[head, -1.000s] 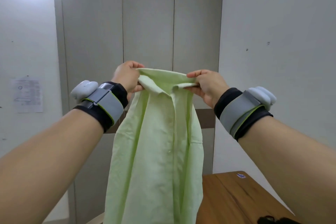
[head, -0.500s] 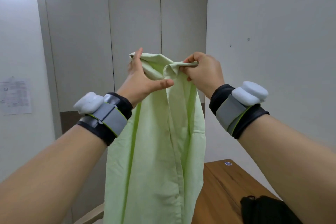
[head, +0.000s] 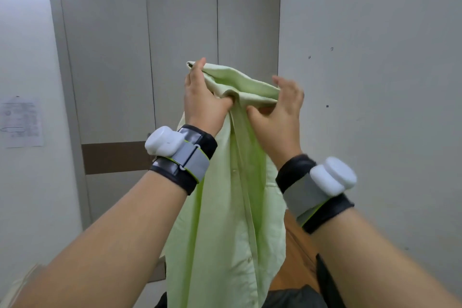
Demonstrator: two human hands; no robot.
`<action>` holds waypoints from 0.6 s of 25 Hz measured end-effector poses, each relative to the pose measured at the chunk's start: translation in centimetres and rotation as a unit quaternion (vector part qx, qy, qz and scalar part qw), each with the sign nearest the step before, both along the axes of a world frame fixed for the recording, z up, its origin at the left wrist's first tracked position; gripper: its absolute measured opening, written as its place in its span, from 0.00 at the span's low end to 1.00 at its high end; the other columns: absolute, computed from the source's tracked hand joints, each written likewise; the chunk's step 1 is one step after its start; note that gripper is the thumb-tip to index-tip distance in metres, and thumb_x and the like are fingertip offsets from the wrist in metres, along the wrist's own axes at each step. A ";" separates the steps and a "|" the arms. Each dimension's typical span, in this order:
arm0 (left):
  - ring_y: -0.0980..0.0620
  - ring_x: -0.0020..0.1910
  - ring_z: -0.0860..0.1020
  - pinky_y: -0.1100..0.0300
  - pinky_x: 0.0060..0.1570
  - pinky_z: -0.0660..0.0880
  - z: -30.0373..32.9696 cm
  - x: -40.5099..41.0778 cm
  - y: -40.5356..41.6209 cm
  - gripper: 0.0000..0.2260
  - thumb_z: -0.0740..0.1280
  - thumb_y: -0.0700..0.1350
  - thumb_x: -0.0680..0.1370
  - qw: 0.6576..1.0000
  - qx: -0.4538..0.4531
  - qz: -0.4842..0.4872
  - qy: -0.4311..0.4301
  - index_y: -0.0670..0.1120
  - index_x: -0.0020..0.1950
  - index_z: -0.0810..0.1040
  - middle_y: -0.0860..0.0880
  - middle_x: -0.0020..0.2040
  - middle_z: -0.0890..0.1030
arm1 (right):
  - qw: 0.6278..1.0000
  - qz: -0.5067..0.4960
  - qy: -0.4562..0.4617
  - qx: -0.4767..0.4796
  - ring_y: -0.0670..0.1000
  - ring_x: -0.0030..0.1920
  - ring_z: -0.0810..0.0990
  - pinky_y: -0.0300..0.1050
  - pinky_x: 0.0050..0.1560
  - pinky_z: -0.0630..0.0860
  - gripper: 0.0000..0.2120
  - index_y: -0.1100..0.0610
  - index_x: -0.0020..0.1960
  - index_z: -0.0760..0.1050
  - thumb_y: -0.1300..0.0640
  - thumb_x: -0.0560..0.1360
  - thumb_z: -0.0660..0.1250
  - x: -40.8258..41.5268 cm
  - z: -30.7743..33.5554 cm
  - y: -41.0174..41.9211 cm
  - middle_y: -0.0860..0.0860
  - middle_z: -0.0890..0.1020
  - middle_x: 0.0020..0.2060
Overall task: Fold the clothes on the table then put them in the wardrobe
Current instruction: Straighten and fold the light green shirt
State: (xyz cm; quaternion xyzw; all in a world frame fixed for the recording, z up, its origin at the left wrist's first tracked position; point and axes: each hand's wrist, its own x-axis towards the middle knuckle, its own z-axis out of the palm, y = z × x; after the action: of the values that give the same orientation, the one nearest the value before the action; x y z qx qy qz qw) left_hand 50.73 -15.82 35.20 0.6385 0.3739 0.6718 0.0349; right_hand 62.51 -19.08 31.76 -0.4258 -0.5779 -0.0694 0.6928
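Your hands lift the shirt [head: 225, 207]

Left hand [head: 202, 102] and right hand [head: 277, 117] pinch its collar; it hides most of the bench [head: 297, 255] and wardrobe [head: 180, 40].

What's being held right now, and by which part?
The light green shirt, pinched at its collar by left hand and right hand, hanging.

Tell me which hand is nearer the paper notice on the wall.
Left. The left hand grips the green shirt on the side toward the paper notice; the right hand is beyond it, farther away.
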 end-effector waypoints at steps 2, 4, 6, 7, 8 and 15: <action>0.52 0.69 0.66 0.74 0.58 0.59 -0.1 0.7 -1.1 0.34 0.71 0.40 0.70 1.000 -0.008 -0.008 0.011 0.46 0.74 0.61 0.46 0.71 0.66 | 0.998 -0.005 0.025 0.050 0.55 0.48 0.75 0.42 0.48 0.75 0.21 0.58 0.60 0.67 0.57 0.69 0.68 -1.3 -4.0 -1.3 0.47 0.65 0.55; 0.52 0.68 0.66 0.75 0.56 0.58 -0.7 1.7 -2.4 0.33 0.70 0.39 0.70 0.999 -0.013 -0.019 0.030 0.47 0.73 0.61 0.47 0.70 0.66 | 0.999 -0.023 0.007 0.048 0.56 0.43 0.76 0.45 0.45 0.77 0.17 0.57 0.55 0.69 0.53 0.69 0.68 -1.7 -7.1 -1.9 0.46 0.65 0.52; 0.52 0.67 0.66 0.76 0.55 0.57 -1.3 2.7 -3.3 0.33 0.70 0.39 0.70 0.998 -0.015 -0.039 0.052 0.46 0.73 0.62 0.47 0.69 0.67 | 0.999 -0.034 -0.004 -0.021 0.55 0.45 0.76 0.45 0.48 0.75 0.14 0.59 0.54 0.73 0.53 0.72 0.69 -1.2 -8.4 -2.1 0.50 0.69 0.52; 0.52 0.67 0.67 0.75 0.56 0.58 -1.6 3.1 -3.6 0.32 0.70 0.39 0.70 0.997 -0.018 -0.047 0.065 0.46 0.73 0.63 0.47 0.69 0.67 | 0.997 -0.025 0.006 -0.069 0.53 0.47 0.76 0.42 0.49 0.73 0.14 0.59 0.55 0.74 0.53 0.74 0.68 -0.7 -8.4 -2.4 0.51 0.72 0.51; 0.52 0.67 0.67 0.73 0.58 0.60 -2.0 3.7 -4.0 0.32 0.70 0.38 0.70 0.995 -0.025 -0.055 0.078 0.47 0.73 0.63 0.47 0.68 0.67 | 0.994 -0.013 0.017 -0.106 0.51 0.49 0.76 0.36 0.49 0.70 0.14 0.59 0.58 0.74 0.53 0.75 0.67 0.1 -8.4 -2.7 0.50 0.74 0.51; 0.46 0.64 0.72 0.55 0.65 0.69 -4.0 6.0 -4.8 0.33 0.69 0.38 0.69 0.980 -0.112 -0.109 0.119 0.48 0.72 0.64 0.46 0.66 0.70 | 0.957 0.072 0.082 -0.268 0.49 0.50 0.79 0.42 0.50 0.74 0.09 0.51 0.55 0.77 0.53 0.75 0.65 3.5 -9.9 -3.7 0.46 0.82 0.47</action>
State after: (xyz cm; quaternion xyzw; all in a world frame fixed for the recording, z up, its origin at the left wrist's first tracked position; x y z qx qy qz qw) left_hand 56.75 -20.58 31.21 0.7428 0.3766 0.5370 0.1346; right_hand 65.97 -22.73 21.86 -0.5570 -0.5458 0.1731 0.6016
